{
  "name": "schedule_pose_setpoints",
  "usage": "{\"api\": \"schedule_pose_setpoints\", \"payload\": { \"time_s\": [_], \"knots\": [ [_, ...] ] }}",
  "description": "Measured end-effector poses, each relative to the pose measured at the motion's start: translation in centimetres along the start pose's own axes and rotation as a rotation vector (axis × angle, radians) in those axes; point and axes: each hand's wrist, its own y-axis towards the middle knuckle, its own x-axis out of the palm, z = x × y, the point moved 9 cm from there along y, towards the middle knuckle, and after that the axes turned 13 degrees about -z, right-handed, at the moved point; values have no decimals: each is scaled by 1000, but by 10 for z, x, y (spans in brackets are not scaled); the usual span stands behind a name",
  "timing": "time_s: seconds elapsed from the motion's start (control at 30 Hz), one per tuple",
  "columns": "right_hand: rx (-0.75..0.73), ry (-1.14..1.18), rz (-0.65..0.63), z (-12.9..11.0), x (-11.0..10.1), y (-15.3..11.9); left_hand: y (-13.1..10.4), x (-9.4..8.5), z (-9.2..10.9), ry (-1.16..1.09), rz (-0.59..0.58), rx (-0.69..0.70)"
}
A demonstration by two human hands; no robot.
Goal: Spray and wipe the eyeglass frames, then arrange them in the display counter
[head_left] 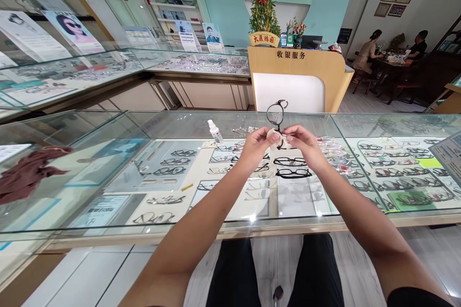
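Observation:
Above the glass counter, a pair of dark-rimmed eyeglasses [275,114] is held on its side, one round lens pointing up. My left hand [260,143] pinches a pale cloth [274,133] against the lower part of the glasses. From the other side my right hand [301,143] grips the same part, fingers closed on the cloth and frame. The lower lens is mostly hidden by cloth and fingers. Just below my hands, two black-framed pairs of glasses [293,172] lie one in front of the other. A white spray bottle [215,132] stands on the counter to the left.
The glass display counter [230,224] holds rows of eyeglasses. A crumpled brown cloth [32,172] lies at the far left. A printed sign [448,153] stands at the right edge. Beyond is a wooden cashier desk [298,62] with a plant; two people sit at a table back right.

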Motion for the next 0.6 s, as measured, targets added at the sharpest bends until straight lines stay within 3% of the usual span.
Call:
{"api": "schedule_pose_setpoints", "payload": {
  "time_s": [0.13, 0.37, 0.6],
  "knots": [
    [-20, -79, -25, -4, -2, 2, 4, 0, -4, -81, -34, -20],
    [80, -35, -94, 4, -2, 4, 6, 2, -7, -88, -80, -45],
    [-33, 5, 78, 0, -19, 5, 4, 9, -7, 108, -182, -107]
  ]
}}
